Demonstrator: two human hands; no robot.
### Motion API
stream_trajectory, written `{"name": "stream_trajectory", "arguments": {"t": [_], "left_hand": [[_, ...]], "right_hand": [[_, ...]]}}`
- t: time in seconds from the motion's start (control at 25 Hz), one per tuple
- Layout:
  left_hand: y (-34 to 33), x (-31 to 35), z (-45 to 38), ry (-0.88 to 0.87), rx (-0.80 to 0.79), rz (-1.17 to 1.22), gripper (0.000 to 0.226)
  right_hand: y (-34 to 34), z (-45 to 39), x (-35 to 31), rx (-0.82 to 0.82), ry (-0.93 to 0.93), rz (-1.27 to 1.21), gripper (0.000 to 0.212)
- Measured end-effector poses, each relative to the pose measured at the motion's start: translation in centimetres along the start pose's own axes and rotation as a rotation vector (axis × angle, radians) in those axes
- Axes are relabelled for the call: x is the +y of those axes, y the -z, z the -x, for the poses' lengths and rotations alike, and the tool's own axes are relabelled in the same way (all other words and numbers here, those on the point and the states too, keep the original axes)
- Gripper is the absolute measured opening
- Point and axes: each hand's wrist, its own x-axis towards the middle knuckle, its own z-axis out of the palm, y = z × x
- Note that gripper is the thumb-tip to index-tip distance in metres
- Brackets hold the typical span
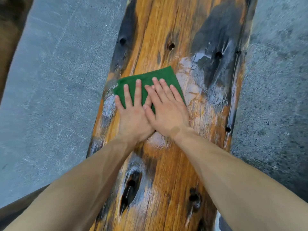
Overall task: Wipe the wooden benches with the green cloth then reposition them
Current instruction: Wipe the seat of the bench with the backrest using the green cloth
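Note:
A long wooden bench [175,30], glossy orange-brown with dark patches and knot holes, runs from the bottom of the view to the top. A folded green cloth [160,75] lies flat on it near the middle, toward the bench's left edge. My left hand [131,112] and my right hand [165,110] both press flat on the cloth with fingers spread. The right hand overlaps the left at the thumbs. Wet streaks shine on the wood to the right of the cloth.
Grey concrete floor [50,80] lies on both sides of the bench. A brown edge of another object [8,34] shows at the far left. A deep dark hole [130,189] sits in the bench surface near me.

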Motion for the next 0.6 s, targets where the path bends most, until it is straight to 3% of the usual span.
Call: {"name": "stream_trajectory", "arguments": {"t": [0.28, 0.6], "left_hand": [[2.1, 8.9, -3.6, -0.409, -0.016, -0.05, 0.08], [2.8, 10.6, -5.4, -0.851, 0.033, -0.18, 0.08]], "right_hand": [[1.6, 4.1, 7.4, 0.144, -0.385, -0.002, 0.063], [0.5, 6.8, 6.2, 0.312, -0.785, -0.121, 0.067]]}}
